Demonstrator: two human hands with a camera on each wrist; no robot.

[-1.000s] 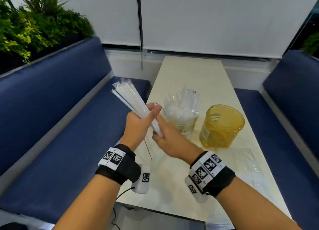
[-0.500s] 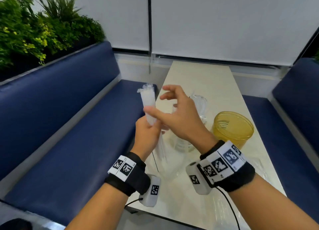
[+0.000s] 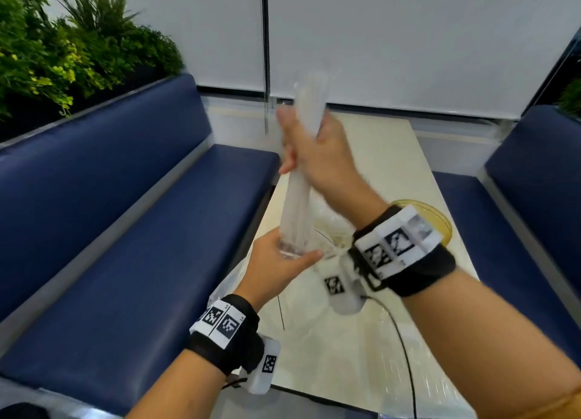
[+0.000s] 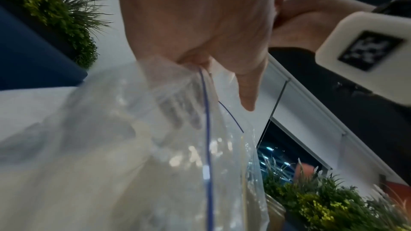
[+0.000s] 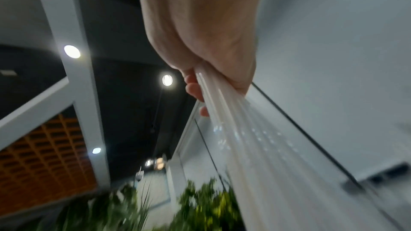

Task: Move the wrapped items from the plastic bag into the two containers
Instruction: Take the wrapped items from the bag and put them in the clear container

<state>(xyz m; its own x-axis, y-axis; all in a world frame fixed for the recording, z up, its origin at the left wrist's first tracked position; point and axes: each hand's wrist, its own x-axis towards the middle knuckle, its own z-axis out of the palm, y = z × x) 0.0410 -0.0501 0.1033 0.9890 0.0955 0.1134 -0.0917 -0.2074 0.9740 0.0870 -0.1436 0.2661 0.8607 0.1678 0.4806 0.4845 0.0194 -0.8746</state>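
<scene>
A bundle of white wrapped straws (image 3: pixel 297 204) stands nearly upright above the table's near left corner. My right hand (image 3: pixel 311 141) grips its upper part, and the right wrist view shows the fingers (image 5: pixel 193 89) curled round the bundle (image 5: pixel 244 129). My left hand (image 3: pixel 289 255) holds the mouth of the clear zip bag (image 4: pixel 133 147) around the bundle's lower end; the bag (image 3: pixel 239 280) hangs below it. The amber container (image 3: pixel 440 223) is half hidden behind my right wrist. Only a sliver of the clear glass container (image 3: pixel 327 239) shows.
The cream table (image 3: pixel 393 167) runs away from me between two blue benches (image 3: pixel 125 230). Crinkled clear plastic (image 3: pixel 440 387) lies on its near right part. A wrist cable (image 3: pixel 405 355) trails over the table. Green plants (image 3: pixel 63 57) line the left bench back.
My right hand closed round the bundle's upper part and lifted it upright. My left hand slid down from the bundle's middle to the bag mouth at its lower end.
</scene>
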